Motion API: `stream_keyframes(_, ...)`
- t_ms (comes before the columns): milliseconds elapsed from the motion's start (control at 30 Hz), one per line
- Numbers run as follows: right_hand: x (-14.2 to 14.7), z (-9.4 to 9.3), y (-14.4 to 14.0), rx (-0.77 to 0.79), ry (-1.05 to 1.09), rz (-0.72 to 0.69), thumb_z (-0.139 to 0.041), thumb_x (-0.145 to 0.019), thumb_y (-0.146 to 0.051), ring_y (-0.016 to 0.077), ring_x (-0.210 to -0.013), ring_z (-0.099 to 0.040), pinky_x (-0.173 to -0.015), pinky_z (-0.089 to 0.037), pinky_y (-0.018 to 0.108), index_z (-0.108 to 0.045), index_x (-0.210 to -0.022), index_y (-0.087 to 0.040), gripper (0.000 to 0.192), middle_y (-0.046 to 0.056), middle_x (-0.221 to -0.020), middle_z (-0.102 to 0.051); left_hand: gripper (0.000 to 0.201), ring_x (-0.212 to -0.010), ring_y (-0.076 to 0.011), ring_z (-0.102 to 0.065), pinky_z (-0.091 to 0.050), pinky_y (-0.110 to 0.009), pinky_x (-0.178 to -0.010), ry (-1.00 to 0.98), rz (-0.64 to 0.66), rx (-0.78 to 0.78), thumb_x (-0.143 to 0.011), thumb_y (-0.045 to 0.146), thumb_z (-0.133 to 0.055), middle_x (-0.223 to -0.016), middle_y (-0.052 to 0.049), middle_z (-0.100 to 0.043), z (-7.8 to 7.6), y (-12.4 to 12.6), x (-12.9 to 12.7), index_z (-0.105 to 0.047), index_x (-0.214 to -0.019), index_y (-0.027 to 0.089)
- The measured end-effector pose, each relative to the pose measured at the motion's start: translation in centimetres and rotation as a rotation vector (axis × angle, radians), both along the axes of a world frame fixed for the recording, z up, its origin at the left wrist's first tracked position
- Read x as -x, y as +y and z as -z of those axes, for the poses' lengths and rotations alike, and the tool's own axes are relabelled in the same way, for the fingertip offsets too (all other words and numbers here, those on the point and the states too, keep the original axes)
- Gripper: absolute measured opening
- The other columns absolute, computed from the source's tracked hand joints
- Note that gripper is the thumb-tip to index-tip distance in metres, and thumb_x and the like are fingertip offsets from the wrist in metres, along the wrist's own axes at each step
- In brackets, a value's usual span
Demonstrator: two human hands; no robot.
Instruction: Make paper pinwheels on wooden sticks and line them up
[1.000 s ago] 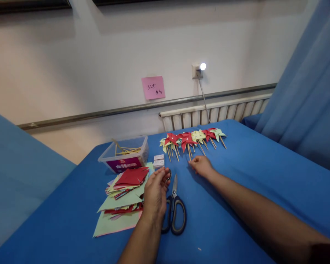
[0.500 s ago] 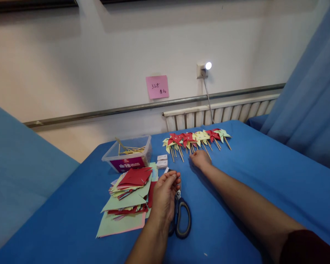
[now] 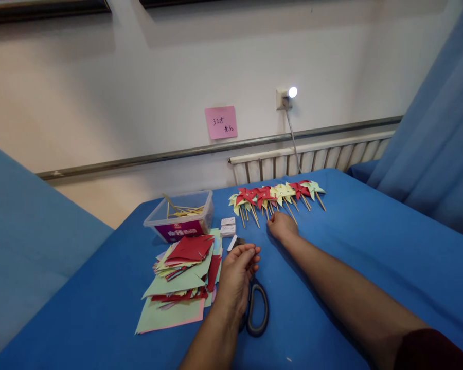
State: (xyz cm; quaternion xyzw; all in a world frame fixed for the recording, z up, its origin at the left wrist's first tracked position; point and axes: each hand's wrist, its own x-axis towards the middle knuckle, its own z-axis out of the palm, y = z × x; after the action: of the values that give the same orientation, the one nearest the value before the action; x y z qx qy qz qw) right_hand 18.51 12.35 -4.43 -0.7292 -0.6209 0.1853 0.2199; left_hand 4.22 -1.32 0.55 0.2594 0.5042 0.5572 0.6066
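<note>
My right hand (image 3: 283,226) is closed at the lower end of a wooden stick belonging to one of the paper pinwheels (image 3: 264,194). Its fingertips partly cover that stick. Several red, yellow and pale green pinwheels lie in a row beside it. Nearer to me, my left hand (image 3: 237,272) hovers with thumb and index finger brought together; whatever they may hold is too small or hidden to make out. Underneath it lie dark-handled scissors (image 3: 259,313), their blades covered by the hand. A small white-and-dark object (image 3: 233,243) shows just beyond my left fingers.
A clear plastic box (image 3: 179,228) of wooden sticks stands at the back left. In front of it is a pile of coloured paper pieces (image 3: 177,277). Two small white boxes (image 3: 228,227) sit beside the box. A blue cloth covers the table (image 3: 324,329); blue curtains (image 3: 440,128) hang at the sides.
My left hand has shifted slightly right and toward me, covering the scissors' pivot and uncovering more of the small white-and-dark object. My right hand stays by the pinwheel sticks.
</note>
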Motion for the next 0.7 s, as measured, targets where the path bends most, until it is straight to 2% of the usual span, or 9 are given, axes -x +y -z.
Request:
stream_keyframes(233,-0.3,0.5,-0.3,-0.036,0.052,-0.006,-0.06,-0.082,-0.032,0.0245,-0.09,-0.066,-0.071,-0.042,0.029,-0.068,-0.087,-0.019,0.016,0.011,-0.087,-0.072,0.021,-0.061,-0.01,-0.061,-0.045,-0.021,-0.055,0.011,0.02,0.017,-0.065,0.017,-0.073,-0.085,-0.009,-0.071,0.3,-0.1,-0.3,-0.066,-0.083,0.014)
stream_keyframes(400,-0.4,0.2,-1.4,-0.083,0.167,-0.013,-0.055,-0.084,-0.029,0.0234,-0.086,-0.065,-0.071,-0.042,0.029,-0.065,-0.087,-0.018,0.015,0.011,-0.084,-0.07,0.017,-0.059,-0.0098,-0.058,-0.042,-0.021,-0.054,0.069,0.069,-0.018,-0.065,0.02,-0.071,-0.082,-0.009,-0.071,0.4,-0.5,-0.9,-0.066,-0.081,0.014)
stream_keyframes(500,0.4,0.1,-3.6,-0.11,0.282,-0.04,-0.053,-0.084,-0.025,0.0194,-0.078,-0.065,-0.068,-0.043,0.027,-0.063,-0.087,-0.018,0.013,0.007,-0.082,-0.07,0.012,-0.055,-0.0104,-0.056,-0.04,-0.022,-0.052,0.205,0.097,-0.099,-0.068,0.022,-0.069,-0.079,-0.009,-0.071,0.5,-0.7,-1.2,-0.065,-0.076,0.015)
stream_keyframes(667,2.7,1.3,-9.9,-0.094,0.499,-0.15,-0.056,-0.08,-0.027,0.0136,-0.058,-0.059,-0.056,-0.044,0.024,-0.061,-0.084,-0.02,0.009,0.0,-0.068,-0.065,0.009,-0.053,-0.0141,-0.054,-0.039,-0.026,-0.052,0.395,0.077,-0.221,-0.067,0.025,-0.07,-0.067,-0.006,-0.068,-0.1,-0.3,-0.5,-0.067,-0.072,0.018)
stream_keyframes(700,2.9,1.7,-11.0,-0.067,0.66,-0.2,-0.056,-0.08,-0.028,0.0131,-0.054,-0.056,-0.052,-0.043,0.024,-0.06,-0.082,-0.02,0.01,-0.001,-0.065,-0.063,0.01,-0.056,-0.0157,-0.056,-0.041,-0.027,-0.055,0.449,0.048,-0.257,-0.067,0.026,-0.071,-0.066,-0.005,-0.066,-0.5,-0.1,0.2,-0.067,-0.072,0.018)
